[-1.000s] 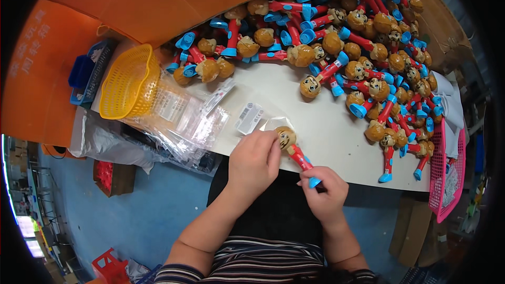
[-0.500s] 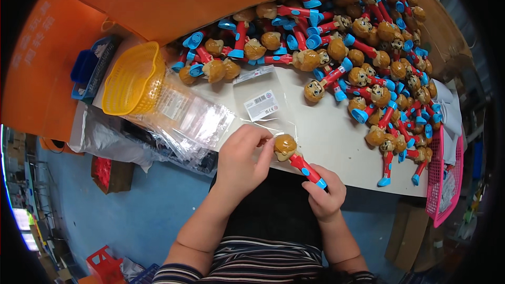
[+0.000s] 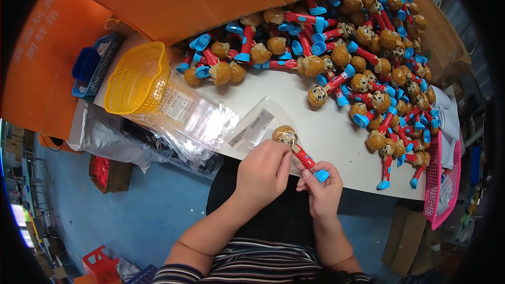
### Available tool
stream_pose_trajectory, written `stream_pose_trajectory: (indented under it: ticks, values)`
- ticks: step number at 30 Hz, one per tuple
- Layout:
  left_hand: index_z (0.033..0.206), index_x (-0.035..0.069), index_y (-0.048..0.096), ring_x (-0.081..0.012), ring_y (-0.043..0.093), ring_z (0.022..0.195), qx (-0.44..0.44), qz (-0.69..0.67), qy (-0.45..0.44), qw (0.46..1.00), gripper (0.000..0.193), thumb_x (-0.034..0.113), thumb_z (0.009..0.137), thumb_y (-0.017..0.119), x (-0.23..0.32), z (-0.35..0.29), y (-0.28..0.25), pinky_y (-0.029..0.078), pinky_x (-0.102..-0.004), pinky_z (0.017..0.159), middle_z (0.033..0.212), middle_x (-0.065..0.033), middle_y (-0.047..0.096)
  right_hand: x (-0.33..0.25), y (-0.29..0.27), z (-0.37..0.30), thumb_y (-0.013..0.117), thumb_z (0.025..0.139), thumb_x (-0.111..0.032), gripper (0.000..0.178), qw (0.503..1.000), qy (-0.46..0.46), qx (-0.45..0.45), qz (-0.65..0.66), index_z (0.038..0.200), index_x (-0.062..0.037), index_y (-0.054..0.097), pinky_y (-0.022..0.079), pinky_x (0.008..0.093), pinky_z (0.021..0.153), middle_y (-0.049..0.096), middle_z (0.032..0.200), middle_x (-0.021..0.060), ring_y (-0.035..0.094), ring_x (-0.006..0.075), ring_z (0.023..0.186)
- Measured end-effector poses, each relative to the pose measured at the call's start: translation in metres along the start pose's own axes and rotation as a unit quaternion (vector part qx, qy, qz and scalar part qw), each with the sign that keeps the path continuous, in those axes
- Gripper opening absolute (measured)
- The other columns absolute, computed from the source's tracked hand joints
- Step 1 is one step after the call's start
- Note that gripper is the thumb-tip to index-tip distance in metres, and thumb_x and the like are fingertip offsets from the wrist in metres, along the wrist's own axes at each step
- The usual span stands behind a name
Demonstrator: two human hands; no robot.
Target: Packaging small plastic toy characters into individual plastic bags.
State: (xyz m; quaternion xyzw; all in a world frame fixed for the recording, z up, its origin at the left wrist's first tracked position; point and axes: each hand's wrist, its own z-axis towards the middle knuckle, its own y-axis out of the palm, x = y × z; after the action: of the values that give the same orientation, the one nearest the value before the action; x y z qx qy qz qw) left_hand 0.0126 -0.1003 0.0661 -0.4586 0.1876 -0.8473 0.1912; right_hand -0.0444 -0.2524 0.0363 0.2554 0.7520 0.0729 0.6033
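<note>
My right hand (image 3: 322,188) grips a toy figure (image 3: 302,156) by its blue foot end. The figure has a red stem and a round brown-haired head, which points away from me with the face turned up. Its head lies at the mouth of a clear plastic bag (image 3: 251,131) with a white printed label, and seems to be inside it. My left hand (image 3: 263,172) is closed in a pinch on the bag's near edge, just left of the figure's stem; its fingertips are partly hidden.
Many similar toy figures (image 3: 363,81) are heaped across the back and right of the white table (image 3: 347,147). Left are a stack of clear bags (image 3: 194,121), a yellow basket (image 3: 118,92) and a blue bin (image 3: 87,66). A pink basket (image 3: 432,194) hangs at the right edge.
The figure has turned face up and its head has moved onto the bag. The bag has been pulled nearer and tilted. My left hand has moved right, toward the stem.
</note>
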Motion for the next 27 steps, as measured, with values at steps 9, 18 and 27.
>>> stream_pose_trajectory:
  ticks: [9,18,27]
  values:
    - [0.091,0.001,0.059,-0.0347,0.06,0.088,-0.01,-0.045,0.005,0.999,0.014,-0.001,0.079,0.066,0.0,0.013,-0.019,0.049,-0.0386,0.077,0.098,-0.018,0.059,-0.027,-0.027,-0.02,0.062,0.087,0.004,0.015,0.909,-0.239,-0.203,-0.274,0.101,0.0013,0.058,0.057,0.0303,0.068,0.053,0.124,0.0248,0.064,0.0195,0.081]
    - [0.091,0.004,0.06,-0.0347,0.058,0.094,0.069,0.071,0.118,0.988,0.021,-0.001,0.072,0.069,0.038,0.023,-0.038,0.048,-0.0411,0.082,0.099,-0.0138,0.057,-0.036,-0.004,-0.018,0.06,0.085,0.012,0.056,0.918,-0.264,-0.188,-0.229,0.134,-0.0002,0.036,0.051,0.0293,0.08,0.053,0.131,0.0225,0.059,0.0179,0.091]
    - [0.089,0.003,0.057,-0.0345,0.056,0.101,-0.034,0.107,0.077,0.991,0.017,0.003,0.076,0.067,-0.006,0.008,0.003,0.041,-0.0507,0.094,0.099,-0.0124,0.055,-0.023,-0.021,-0.007,0.069,0.08,0.009,0.042,0.834,-0.271,-0.157,-0.455,0.121,0.003,0.062,0.054,0.0255,0.073,0.067,0.107,0.0157,0.066,0.0204,0.088]
